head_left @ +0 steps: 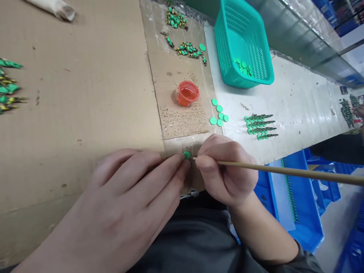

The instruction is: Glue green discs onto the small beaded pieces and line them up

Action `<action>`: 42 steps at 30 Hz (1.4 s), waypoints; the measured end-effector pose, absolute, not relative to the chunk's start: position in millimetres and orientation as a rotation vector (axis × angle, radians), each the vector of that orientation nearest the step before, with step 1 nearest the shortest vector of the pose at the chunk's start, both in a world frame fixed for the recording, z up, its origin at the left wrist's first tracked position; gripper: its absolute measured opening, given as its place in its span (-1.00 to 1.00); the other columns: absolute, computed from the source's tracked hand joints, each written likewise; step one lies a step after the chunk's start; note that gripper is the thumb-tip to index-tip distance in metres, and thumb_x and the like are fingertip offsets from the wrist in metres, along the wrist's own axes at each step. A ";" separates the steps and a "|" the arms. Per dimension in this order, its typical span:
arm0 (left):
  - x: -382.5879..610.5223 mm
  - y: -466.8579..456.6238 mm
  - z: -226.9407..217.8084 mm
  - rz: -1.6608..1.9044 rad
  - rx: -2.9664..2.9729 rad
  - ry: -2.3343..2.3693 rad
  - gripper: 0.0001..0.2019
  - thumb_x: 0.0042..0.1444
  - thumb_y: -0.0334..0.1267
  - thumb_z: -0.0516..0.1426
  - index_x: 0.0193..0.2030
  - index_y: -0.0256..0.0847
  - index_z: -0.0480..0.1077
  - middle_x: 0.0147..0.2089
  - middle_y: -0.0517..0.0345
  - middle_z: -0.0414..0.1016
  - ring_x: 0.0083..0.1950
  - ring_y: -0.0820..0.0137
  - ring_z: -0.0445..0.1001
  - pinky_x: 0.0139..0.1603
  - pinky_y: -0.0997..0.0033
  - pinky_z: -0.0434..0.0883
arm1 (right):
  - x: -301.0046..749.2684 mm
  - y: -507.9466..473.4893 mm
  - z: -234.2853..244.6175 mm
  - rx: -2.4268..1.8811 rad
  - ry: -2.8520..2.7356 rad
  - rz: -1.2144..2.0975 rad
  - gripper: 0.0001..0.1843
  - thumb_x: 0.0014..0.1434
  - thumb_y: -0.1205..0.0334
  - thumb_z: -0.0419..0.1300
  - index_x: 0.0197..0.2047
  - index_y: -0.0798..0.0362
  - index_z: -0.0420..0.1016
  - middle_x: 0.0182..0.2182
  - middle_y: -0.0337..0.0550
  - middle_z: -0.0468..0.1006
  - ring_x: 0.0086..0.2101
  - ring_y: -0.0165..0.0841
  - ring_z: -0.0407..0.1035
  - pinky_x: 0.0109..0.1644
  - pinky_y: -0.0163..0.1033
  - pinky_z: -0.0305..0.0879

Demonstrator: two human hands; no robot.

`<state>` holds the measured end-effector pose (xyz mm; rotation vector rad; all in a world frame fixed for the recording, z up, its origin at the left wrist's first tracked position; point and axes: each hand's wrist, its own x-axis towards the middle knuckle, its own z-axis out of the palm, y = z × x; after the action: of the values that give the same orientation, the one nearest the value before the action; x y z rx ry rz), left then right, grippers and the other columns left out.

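Between the fingertips of my left hand [136, 193] is a small green disc [187, 155], held at the table's near edge. My right hand [227, 167] pinches a slim wooden stick [284, 169], its pale tip close beside the disc; whether they touch I cannot tell. Just beyond my hands, a small red cup [188, 93] of liquid stands on a cardboard sheet [162, 76] speckled with drops. To its right lie several loose green discs [219, 109], some showing small holes.
A teal basket [244, 41] holds more green discs. Green, yellow and black figures [189, 50] lie in piles at the back and at the far left [8, 87]. Assembled pieces [260, 126] stand in rows at right. Blue trays [298, 204] sit below the table; another person's hand [358, 112] is far right.
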<state>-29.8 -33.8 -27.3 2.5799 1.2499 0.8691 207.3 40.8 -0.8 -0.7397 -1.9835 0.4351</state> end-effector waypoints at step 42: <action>-27.4 -25.0 -24.4 0.896 2.717 1.197 -0.64 0.67 -0.24 0.16 0.45 -0.16 0.64 0.36 0.02 0.80 0.26 0.01 0.69 0.26 -0.17 0.52 | 210.9 33.0 -0.9 -0.834 -1.973 0.550 -0.69 0.73 0.26 0.26 -0.16 -0.09 0.39 -0.38 -0.35 0.40 -0.41 -0.39 0.43 -0.35 -0.21 0.43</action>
<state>-27.4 -25.0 -24.4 2.7166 1.1969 0.8964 210.9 33.0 -0.9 -0.8339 -1.9732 0.5505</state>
